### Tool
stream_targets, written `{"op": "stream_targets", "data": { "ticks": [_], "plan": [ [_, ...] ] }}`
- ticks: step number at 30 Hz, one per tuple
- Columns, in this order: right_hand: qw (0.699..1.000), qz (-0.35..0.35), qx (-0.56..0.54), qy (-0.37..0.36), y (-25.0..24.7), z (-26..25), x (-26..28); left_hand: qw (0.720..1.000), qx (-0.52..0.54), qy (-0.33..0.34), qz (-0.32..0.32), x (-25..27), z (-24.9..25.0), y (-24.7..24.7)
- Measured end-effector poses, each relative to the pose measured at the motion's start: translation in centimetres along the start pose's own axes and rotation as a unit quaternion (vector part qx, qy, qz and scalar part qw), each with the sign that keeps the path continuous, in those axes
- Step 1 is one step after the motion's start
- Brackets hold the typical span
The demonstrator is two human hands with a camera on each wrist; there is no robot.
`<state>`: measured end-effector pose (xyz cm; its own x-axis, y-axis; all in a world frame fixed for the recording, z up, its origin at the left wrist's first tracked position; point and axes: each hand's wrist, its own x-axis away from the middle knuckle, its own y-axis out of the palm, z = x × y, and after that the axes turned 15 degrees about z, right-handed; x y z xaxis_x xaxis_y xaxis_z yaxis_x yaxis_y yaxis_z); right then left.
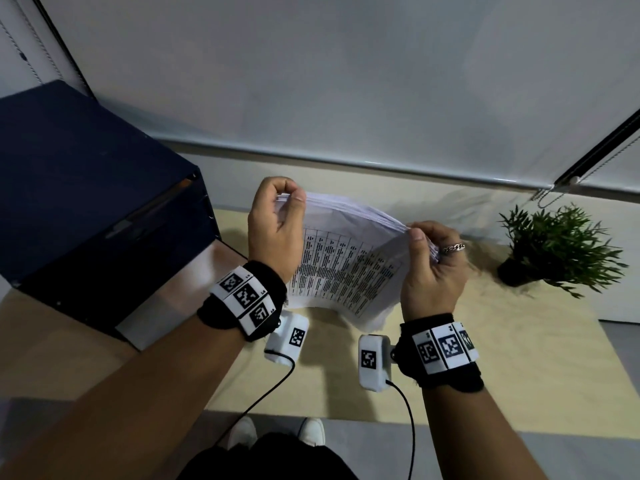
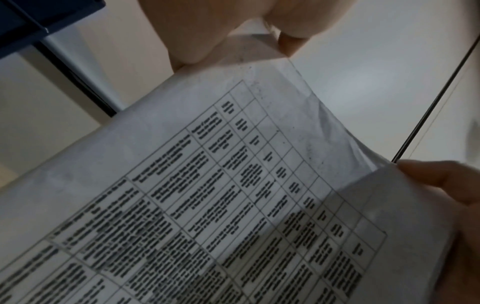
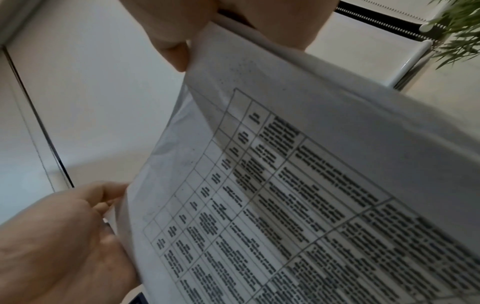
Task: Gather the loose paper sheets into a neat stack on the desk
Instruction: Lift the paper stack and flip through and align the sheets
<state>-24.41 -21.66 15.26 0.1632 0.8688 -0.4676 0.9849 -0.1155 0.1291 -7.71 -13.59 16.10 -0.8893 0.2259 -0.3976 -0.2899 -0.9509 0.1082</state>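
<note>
A sheaf of white paper sheets point(image 1: 346, 261), its near face printed with a table, stands on edge above the pale wooden desk point(image 1: 519, 358). Its bottom edge is close to the desk; whether it touches I cannot tell. My left hand point(image 1: 277, 216) pinches the upper left corner, thumb in front. My right hand point(image 1: 433, 261), with a ring, pinches the upper right corner. The top edge sags between them. The left wrist view fills with the printed sheets point(image 2: 207, 195) under my left hand point(image 2: 233, 30). The right wrist view shows the sheets point(image 3: 298, 185) gripped by my right hand point(image 3: 194, 30).
A dark blue box point(image 1: 86, 202) stands at the desk's left, close to my left wrist. A small potted plant point(image 1: 554, 251) sits at the right. A white roller blind point(image 1: 346, 81) hangs behind the desk. Camera cables point(image 1: 270, 393) trail down from both wrists.
</note>
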Motion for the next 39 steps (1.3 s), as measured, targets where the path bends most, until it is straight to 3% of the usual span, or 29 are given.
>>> {"op": "stream_targets", "data": {
  "ticks": [14,19,26,30,36,39],
  "plan": [
    [0.998,0.032,-0.007,0.047,0.7,-1.1,0.2,0.998,-0.005,-0.055,0.033,-1.0,0.6,0.5],
    [0.999,0.029,0.004,0.034,0.8,-1.1,0.2,0.996,0.004,-0.085,0.011,-1.2,0.7,0.8],
    [0.998,0.039,0.009,0.047,0.8,-0.8,0.1,0.996,-0.063,-0.057,0.007,-2.1,0.0,0.8],
    [0.997,0.051,0.014,0.062,1.1,-0.8,0.1,0.996,-0.049,-0.063,0.042,-2.4,-0.1,1.0],
    [0.993,0.077,-0.005,0.093,1.6,-1.1,-0.2,0.997,-0.03,-0.043,-0.052,-2.4,-0.5,1.1],
    [0.99,0.084,-0.017,0.107,1.4,-1.1,-0.6,0.997,-0.007,-0.055,-0.053,-2.7,-1.1,0.9]
  ]
}}
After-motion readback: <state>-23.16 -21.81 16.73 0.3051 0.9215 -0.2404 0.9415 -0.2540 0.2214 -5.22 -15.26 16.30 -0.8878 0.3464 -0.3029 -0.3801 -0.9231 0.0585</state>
